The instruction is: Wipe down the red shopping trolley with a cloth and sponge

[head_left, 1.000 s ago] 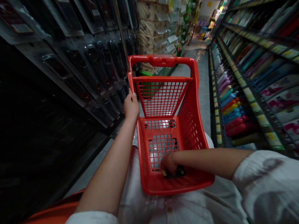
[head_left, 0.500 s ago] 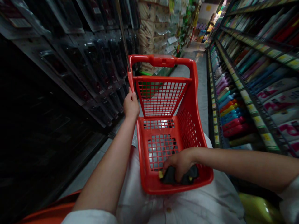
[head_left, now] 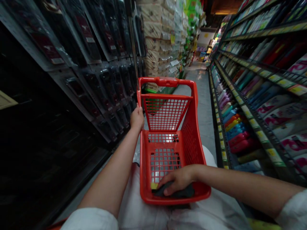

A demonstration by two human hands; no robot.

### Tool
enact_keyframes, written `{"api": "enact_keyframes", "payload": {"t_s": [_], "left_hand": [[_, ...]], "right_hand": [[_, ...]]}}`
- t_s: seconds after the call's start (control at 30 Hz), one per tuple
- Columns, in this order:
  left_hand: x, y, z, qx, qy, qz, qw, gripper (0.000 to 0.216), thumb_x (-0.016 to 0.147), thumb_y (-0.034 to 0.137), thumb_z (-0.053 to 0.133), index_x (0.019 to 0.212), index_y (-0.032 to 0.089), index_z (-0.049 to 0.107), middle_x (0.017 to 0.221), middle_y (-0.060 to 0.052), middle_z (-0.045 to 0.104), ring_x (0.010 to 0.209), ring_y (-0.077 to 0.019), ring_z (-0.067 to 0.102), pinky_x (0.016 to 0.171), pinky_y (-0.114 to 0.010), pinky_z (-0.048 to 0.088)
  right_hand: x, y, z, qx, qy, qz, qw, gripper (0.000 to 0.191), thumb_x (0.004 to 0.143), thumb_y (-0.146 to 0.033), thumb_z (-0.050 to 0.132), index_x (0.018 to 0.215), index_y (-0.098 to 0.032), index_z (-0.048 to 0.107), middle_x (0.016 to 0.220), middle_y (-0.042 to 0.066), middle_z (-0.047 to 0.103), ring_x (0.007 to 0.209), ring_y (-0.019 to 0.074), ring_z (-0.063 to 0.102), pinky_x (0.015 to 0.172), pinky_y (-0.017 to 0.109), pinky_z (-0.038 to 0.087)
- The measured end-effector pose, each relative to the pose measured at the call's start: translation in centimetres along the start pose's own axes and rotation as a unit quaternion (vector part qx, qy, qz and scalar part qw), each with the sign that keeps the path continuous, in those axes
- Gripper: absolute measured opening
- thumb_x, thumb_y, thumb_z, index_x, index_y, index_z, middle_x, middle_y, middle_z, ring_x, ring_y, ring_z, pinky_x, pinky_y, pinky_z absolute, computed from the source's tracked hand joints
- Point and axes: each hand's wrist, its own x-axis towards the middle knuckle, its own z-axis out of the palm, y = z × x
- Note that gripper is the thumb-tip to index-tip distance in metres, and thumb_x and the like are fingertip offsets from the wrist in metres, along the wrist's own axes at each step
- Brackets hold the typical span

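Observation:
A red plastic shopping basket point(head_left: 196, 105) with a grid-like floor and a raised handle at its far end stands in front of my body. My left hand point(head_left: 137, 118) is closed around its left rim, near the handle's base. Down inside the near end, my right hand point(head_left: 178, 179) presses on a dark grey cloth point(head_left: 185, 192) with a yellow part showing at its left. The cloth lies against the basket's near inner side, and my palm hides some of it.
Hanging packages point(head_left: 112, 83) line the left side, close to my left arm. Shelves with colourful bottles point(head_left: 236, 124) run along the right. Stacked wrapped packs point(head_left: 155, 41) stand beyond the basket, and a grey-floored aisle point(head_left: 202, 86) leads away.
My right hand has slid the cloth a little to the left along the near end, and the cloth looks flatter. My left hand keeps its hold on the rim. The view has tilted up.

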Motion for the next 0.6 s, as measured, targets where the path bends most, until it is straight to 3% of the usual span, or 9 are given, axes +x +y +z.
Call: {"api": "enact_keyframes", "payload": {"t_s": [0.07, 0.17, 0.23, 0.3, 0.4, 0.5, 0.6], "left_hand": [[-0.6, 0.9, -0.6, 0.058, -0.020, -0.013, 0.998, 0.054, 0.099, 0.034, 0.032, 0.146, 0.011, 0.043, 0.142, -0.019, 0.053, 0.131, -0.0262, 0.052, 0.106, -0.037, 0.041], [-3.7, 1.8, -1.8, 0.185, -0.077, -0.064, 0.978, 0.069, 0.096, 0.033, 0.039, 0.153, -0.001, 0.020, 0.133, -0.030, 0.057, 0.122, -0.0340, 0.059, 0.100, -0.045, 0.045], [-6.7, 1.8, -2.6, 0.220, -0.119, -0.072, 0.966, 0.075, 0.093, 0.029, 0.043, 0.154, -0.001, 0.014, 0.128, -0.030, 0.060, 0.116, -0.0328, 0.063, 0.094, -0.041, 0.049], [-9.2, 1.6, -3.2, 0.225, -0.135, -0.063, 0.963, 0.078, 0.090, 0.026, 0.045, 0.156, 0.006, 0.009, 0.120, -0.023, 0.068, 0.109, -0.0290, 0.068, 0.089, -0.036, 0.051], [-11.0, 1.6, -3.8, 0.225, -0.149, -0.054, 0.961, 0.078, 0.089, 0.021, 0.044, 0.157, 0.010, 0.008, 0.108, -0.017, 0.074, 0.105, -0.0265, 0.069, 0.087, -0.033, 0.051], [-10.6, 1.8, -3.9, 0.232, -0.149, -0.061, 0.959, 0.075, 0.090, 0.020, 0.043, 0.157, 0.012, 0.011, 0.105, -0.016, 0.074, 0.103, -0.0279, 0.069, 0.087, -0.036, 0.051], [-9.7, 1.9, -3.7, 0.214, -0.150, -0.056, 0.964, 0.075, 0.089, 0.018, 0.044, 0.157, 0.014, 0.013, 0.115, -0.017, 0.072, 0.109, -0.0275, 0.067, 0.089, -0.036, 0.051]], "right_hand": [[-1.1, 0.6, 0.2, 0.082, 0.022, 0.007, 0.996, 0.048, 0.087, -0.022, 0.056, 0.134, -0.030, 0.060, 0.133, -0.001, 0.061, 0.115, 0.0158, 0.060, 0.089, 0.021, 0.047], [-1.3, 1.6, 1.0, 0.134, 0.057, 0.003, 0.989, 0.057, 0.078, -0.012, 0.059, 0.130, -0.036, 0.062, 0.127, -0.005, 0.065, 0.107, 0.0135, 0.063, 0.084, 0.019, 0.048], [-0.8, 2.2, 1.3, 0.132, 0.083, 0.014, 0.988, 0.067, 0.069, -0.009, 0.065, 0.129, -0.037, 0.062, 0.116, -0.006, 0.069, 0.094, 0.0126, 0.065, 0.077, 0.018, 0.049], [0.0, 2.5, 0.9, 0.104, 0.112, 0.031, 0.988, 0.074, 0.062, -0.009, 0.070, 0.131, -0.036, 0.061, 0.108, -0.006, 0.071, 0.086, 0.0128, 0.065, 0.071, 0.018, 0.049], [1.2, 2.1, -1.6, -0.056, 0.163, 0.037, 0.984, 0.072, 0.059, -0.013, 0.074, 0.128, -0.032, 0.064, 0.103, -0.003, 0.072, 0.088, 0.0170, 0.066, 0.072, 0.022, 0.050], [2.6, 1.2, -5.8, -0.231, 0.234, 0.064, 0.942, 0.061, 0.062, -0.017, 0.074, 0.122, -0.029, 0.068, 0.105, 0.002, 0.072, 0.098, 0.0242, 0.066, 0.081, 0.028, 0.049], [4.6, 0.9, -9.1, -0.253, 0.291, 0.141, 0.912, 0.048, 0.074, -0.022, 0.068, 0.121, -0.027, 0.067, 0.120, 0.007, 0.067, 0.112, 0.0272, 0.062, 0.090, 0.033, 0.048]]}}
